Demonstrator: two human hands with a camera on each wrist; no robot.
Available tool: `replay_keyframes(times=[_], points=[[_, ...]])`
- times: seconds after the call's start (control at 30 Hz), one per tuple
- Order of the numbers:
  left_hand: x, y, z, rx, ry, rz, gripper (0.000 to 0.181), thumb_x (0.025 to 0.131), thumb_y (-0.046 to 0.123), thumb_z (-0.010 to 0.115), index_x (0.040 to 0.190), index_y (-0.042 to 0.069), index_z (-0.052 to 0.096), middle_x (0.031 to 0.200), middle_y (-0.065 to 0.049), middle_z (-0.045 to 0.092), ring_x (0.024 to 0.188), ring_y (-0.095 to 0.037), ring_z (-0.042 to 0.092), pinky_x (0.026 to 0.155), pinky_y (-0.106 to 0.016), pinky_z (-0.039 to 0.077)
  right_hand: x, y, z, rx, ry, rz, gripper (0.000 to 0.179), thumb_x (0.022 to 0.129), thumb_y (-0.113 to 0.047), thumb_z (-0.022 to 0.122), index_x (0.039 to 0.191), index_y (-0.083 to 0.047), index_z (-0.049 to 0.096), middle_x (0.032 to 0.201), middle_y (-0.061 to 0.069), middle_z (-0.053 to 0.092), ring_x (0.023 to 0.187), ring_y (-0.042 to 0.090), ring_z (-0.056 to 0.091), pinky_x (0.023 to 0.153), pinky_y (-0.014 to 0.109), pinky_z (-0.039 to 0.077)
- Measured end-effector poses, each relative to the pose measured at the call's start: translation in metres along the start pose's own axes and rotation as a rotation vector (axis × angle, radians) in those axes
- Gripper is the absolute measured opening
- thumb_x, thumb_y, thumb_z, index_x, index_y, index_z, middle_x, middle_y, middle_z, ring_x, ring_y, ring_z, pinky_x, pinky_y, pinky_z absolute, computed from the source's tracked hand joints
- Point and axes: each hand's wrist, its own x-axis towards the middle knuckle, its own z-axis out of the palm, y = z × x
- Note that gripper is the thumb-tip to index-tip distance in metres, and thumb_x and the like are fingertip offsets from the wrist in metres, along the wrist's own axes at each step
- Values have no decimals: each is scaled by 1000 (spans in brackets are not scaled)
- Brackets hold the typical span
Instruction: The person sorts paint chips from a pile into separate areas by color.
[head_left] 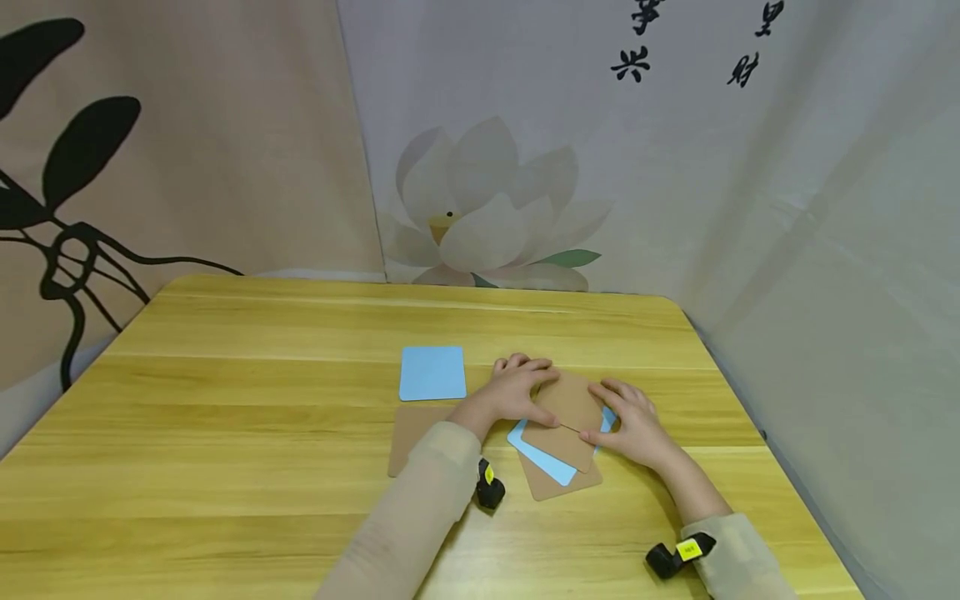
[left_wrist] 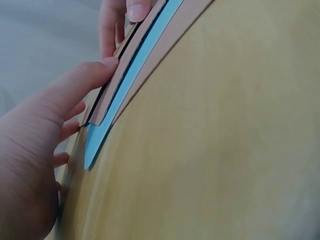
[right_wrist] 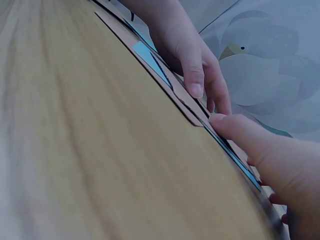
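1. At the far left, on the table (head_left: 225, 400), the blue card (head_left: 432, 372) lies flat just beyond the loose brown card (head_left: 412, 433), which the left forearm partly covers.
2. The left hand (head_left: 519, 393) holds the top card (head_left: 572, 400) by its left part: thumb on the near edge, index fingertip by the far edge, the remaining fingers bent beyond the card.
3. The top card sits between the two hands, over the far part of the stack (head_left: 551, 468) (whether it touches the cards beneath, I cannot tell). Below it fan a brown card, a blue one and another brown one, all turned at differing angles.
4. The right hand (head_left: 632, 423) grips the same card from the right, thumb on the near edge close to the left thumb, fingertips at the right side; blue corners show beside them.
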Motion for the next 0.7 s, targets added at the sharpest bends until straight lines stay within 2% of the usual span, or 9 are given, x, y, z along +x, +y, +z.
replay_keyframes(times=[0.23, 0.7], points=[[-1, 1, 0, 7, 25, 14, 82, 75, 63, 70, 144, 26, 46, 151, 3, 33, 134, -25, 24, 103, -48, 16, 0, 2, -1, 2, 14, -22, 78, 80, -43, 76, 141, -5, 47, 142, 24, 38, 128, 48, 29, 98, 67, 15], [-2, 6, 1, -16, 76, 37, 80, 74, 62, 71, 141, 23, 51, 149, 2, 35, 135, -26, 24, 104, -49, 17, -2, 3, -7, 84, 2, -3, 78, 80, -42, 77, 142, -7, 47, 144, 22, 34, 130, 45, 26, 98, 67, 17]])
